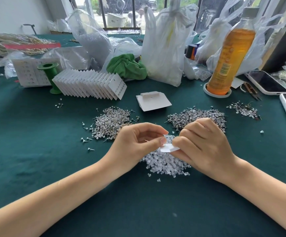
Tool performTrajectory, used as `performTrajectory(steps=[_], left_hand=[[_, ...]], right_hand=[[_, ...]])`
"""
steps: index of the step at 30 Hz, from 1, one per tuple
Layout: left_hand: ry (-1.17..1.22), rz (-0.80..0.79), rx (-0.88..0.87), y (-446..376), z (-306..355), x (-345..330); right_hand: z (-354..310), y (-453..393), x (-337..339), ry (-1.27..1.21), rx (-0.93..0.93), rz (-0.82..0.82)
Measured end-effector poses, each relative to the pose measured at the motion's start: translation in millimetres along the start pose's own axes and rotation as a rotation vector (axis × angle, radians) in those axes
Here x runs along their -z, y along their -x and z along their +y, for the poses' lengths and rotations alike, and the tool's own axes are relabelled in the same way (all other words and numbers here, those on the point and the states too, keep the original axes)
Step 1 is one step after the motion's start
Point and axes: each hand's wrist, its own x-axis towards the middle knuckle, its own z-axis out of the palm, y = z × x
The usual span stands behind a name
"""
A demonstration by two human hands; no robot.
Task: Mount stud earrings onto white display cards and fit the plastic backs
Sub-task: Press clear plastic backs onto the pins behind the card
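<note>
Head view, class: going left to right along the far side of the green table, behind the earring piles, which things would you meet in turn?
Green spool → row of filled cards → green cloth → white bag → orange bottle → phone.

No text can be read for certain; the orange bottle (229, 59) carries a label with print too small and blurred to make out; the white box (29, 72) behind the green spool shows rows of faint marks, also illegible.
</note>
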Motion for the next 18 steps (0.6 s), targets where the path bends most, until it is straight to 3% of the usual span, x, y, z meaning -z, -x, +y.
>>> performTrajectory(steps=[18], left_hand=[[-0.042, -0.068, 0.053, -0.7, 6.0, 1.4]], right_hand=[[-2.1, -0.7, 1.6, 0.016, 0.007, 0.025]])
